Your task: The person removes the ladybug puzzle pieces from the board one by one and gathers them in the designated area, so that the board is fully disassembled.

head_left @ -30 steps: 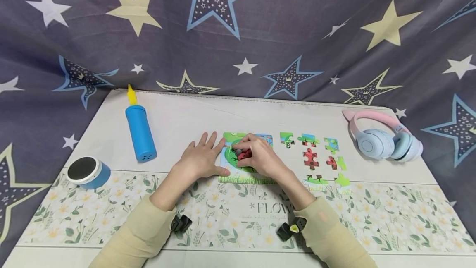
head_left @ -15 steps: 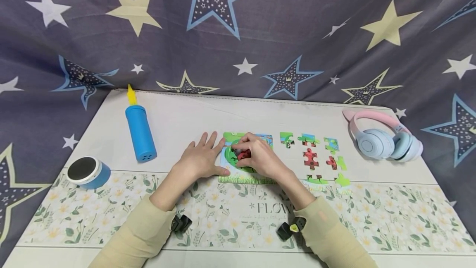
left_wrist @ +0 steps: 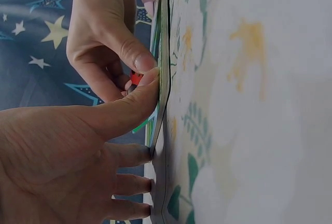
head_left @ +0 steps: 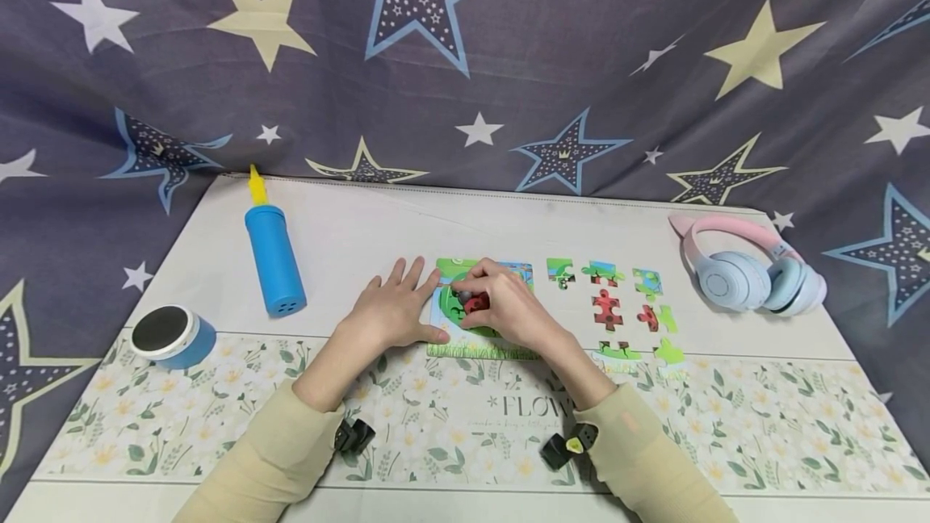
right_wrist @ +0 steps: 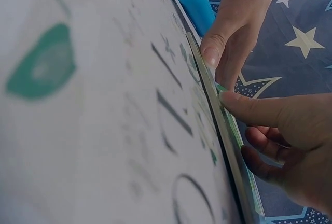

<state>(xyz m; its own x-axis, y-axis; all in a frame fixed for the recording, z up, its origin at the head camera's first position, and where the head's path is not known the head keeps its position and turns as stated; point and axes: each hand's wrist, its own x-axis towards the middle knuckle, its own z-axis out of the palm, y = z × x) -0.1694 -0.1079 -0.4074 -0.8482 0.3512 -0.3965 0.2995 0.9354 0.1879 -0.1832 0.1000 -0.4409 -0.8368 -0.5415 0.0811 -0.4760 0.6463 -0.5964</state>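
A flat puzzle board (head_left: 479, 349) with a green, blue and grassy picture lies in the middle of the table. My left hand (head_left: 395, 311) is spread at its left edge, thumb and fingertips touching the board's border. Over the board, my right hand (head_left: 514, 307) pinches a red and black puzzle piece (head_left: 475, 302) between thumb and fingers. The left wrist view shows a red bit of that piece (left_wrist: 136, 78) under the right thumb. Fingers hide much of the piece and the board's centre, so I cannot tell whether the piece sits flush.
Several loose puzzle pieces (head_left: 607, 310) lie in rough rows right of the board. Pink and blue headphones (head_left: 748, 273) are at the far right. A blue hand pump (head_left: 276, 261) with a yellow nozzle and a round blue speaker (head_left: 174, 337) stand at the left.
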